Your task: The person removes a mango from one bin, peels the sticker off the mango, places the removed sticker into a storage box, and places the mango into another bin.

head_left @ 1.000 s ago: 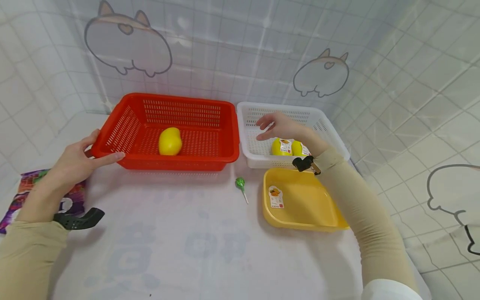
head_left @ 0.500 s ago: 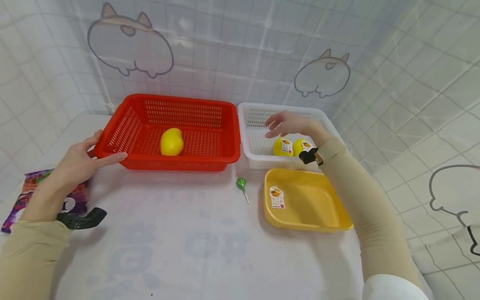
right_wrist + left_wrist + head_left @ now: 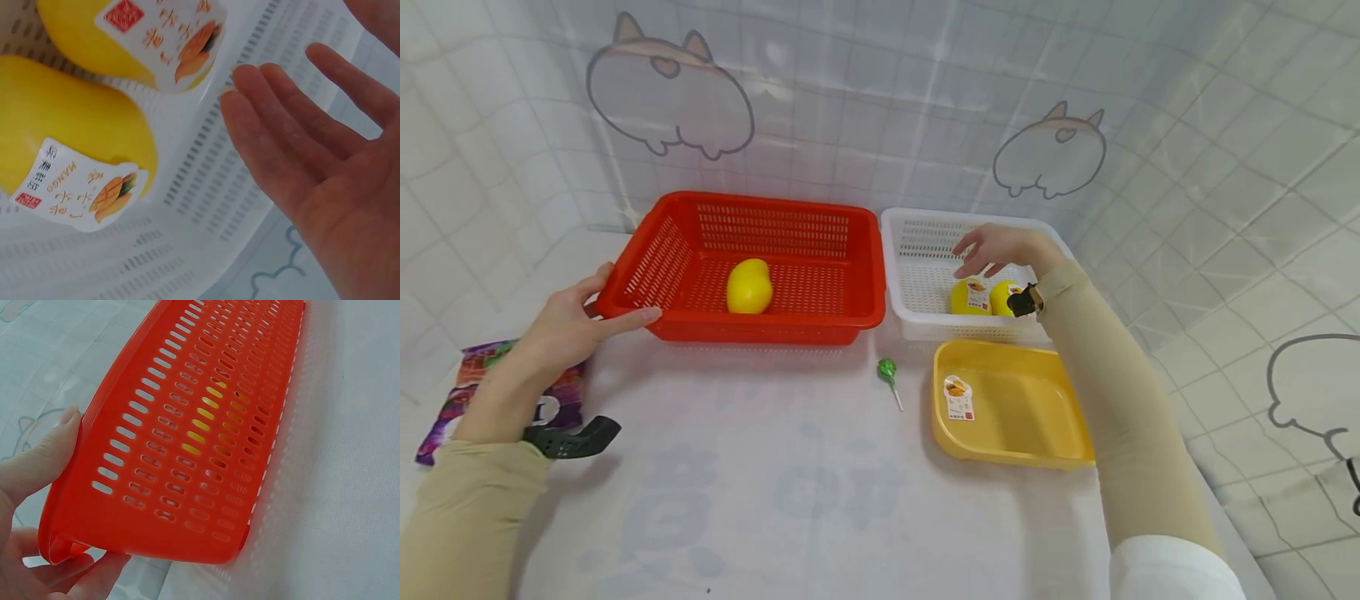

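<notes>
My left hand (image 3: 567, 327) grips the left front corner of a red slotted basket (image 3: 760, 328), thumb along its rim; in the left wrist view the other fingers curl under the rim. Inside lies one yellow mango (image 3: 749, 287). Over a white slotted basket (image 3: 917, 318) at the right hovers my right hand (image 3: 1002, 247), fingers relaxed and holding nothing. Two yellow mangoes sit in that basket, one (image 3: 69, 125) labelled MANGO and the other (image 3: 87, 37) also bearing a white sticker. The right wrist view shows the fingertips apart from both.
A yellow tray (image 3: 1000, 457) with a mango sticker (image 3: 958, 398) on its inside wall stands before the white basket. A green lollipop (image 3: 887, 372) lies left of it. Under the left forearm is a purple packet (image 3: 561, 400). Printed tile-pattern sheeting (image 3: 865, 100) rises behind the baskets.
My right hand has drifted rightward over the white basket, closer above the mangoes. The left hand keeps its grip on the red basket. The head view has shifted slightly.
</notes>
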Tool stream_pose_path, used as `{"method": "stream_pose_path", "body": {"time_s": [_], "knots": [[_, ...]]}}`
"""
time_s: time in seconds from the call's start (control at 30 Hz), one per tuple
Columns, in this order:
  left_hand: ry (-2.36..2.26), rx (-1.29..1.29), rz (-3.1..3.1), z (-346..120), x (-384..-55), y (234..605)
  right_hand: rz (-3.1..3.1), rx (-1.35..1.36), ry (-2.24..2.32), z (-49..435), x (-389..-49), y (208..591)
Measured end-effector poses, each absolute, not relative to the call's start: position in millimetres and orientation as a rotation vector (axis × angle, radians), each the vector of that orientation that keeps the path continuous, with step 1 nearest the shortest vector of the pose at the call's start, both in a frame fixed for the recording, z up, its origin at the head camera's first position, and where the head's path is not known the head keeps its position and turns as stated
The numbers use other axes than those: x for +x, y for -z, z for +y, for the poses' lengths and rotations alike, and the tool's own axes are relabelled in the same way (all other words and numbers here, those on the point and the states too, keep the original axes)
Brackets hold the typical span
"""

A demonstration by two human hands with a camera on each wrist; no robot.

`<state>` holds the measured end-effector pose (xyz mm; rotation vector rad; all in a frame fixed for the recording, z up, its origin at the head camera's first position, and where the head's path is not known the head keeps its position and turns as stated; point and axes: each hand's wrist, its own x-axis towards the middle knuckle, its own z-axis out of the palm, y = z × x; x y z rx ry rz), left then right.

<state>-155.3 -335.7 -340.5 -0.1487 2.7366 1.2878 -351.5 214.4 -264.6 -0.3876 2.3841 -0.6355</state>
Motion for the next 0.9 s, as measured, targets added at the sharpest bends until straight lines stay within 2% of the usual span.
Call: {"method": "stream_pose_path", "body": {"time_s": [0.43, 0.9], "knots": [[-1.259, -0.152, 2.75, -332.8, -155.7, 339.7, 2.297, -0.228, 0.54, 226.5, -356.1, 272.7], [-1.28, -0.148, 2.755, -335.5, -155.7, 340.9, 2.211, -0.276, 0.472, 222.5, -362.7, 284.5]]}}
